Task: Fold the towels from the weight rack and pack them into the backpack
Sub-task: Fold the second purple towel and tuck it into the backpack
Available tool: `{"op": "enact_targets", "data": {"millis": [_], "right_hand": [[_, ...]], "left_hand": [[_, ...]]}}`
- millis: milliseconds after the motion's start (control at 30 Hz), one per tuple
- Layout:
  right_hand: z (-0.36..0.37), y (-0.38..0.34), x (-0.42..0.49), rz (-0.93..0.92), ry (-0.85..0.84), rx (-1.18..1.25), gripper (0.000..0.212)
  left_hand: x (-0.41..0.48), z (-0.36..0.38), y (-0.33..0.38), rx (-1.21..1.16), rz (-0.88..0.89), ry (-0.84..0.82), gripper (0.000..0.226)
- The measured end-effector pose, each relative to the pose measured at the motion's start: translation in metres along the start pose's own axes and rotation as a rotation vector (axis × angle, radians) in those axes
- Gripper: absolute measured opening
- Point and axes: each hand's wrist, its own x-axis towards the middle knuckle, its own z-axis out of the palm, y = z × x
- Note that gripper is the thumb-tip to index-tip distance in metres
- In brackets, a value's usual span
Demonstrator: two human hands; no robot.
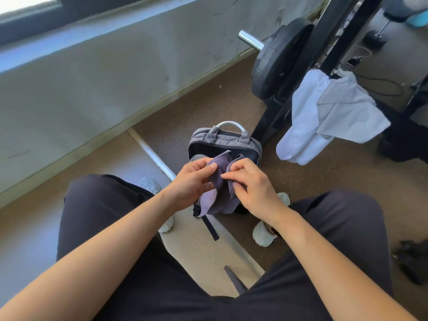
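Note:
A small purple towel point(218, 181) hangs between my two hands, just above the open grey backpack point(222, 141) standing on the floor between my feet. My left hand point(192, 179) pinches the towel's left side with thumb and fingers. Its right edge is pinched by my right hand point(251, 184), fingers curled. On the black weight rack point(322, 42) at the right hang a white towel point(303, 121) and a light grey towel point(347, 112), side by side.
A black weight plate point(275, 63) on a chrome bar leans at the rack. A white pipe point(150, 154) runs along the floor left of the backpack. A grey wall rises at the left. Dark objects lie at the far right floor point(412, 260).

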Motion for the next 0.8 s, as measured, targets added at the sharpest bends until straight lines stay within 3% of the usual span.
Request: {"op": "enact_targets", "data": {"millis": [267,467,667,800], "right_hand": [[0.001,0.003,0.002,-0.063,0.01,-0.038,0.013],[0.001,0.003,0.001,0.007,0.105,-0.045,0.017],[-0.004,-0.007,-0.003,0.133,0.063,0.196,0.014],[-0.003,-0.005,0.001,0.137,0.068,0.227,0.016]], "left_hand": [[0.002,-0.001,-0.002,0.017,-0.025,-0.032,0.017],[0.003,-0.002,-0.004,0.016,-0.004,-0.047,0.018],[0.003,-0.001,-0.006,0.126,0.061,-0.001,0.015],[0.002,0.0,-0.007,0.194,0.06,-0.032,0.015]]}}
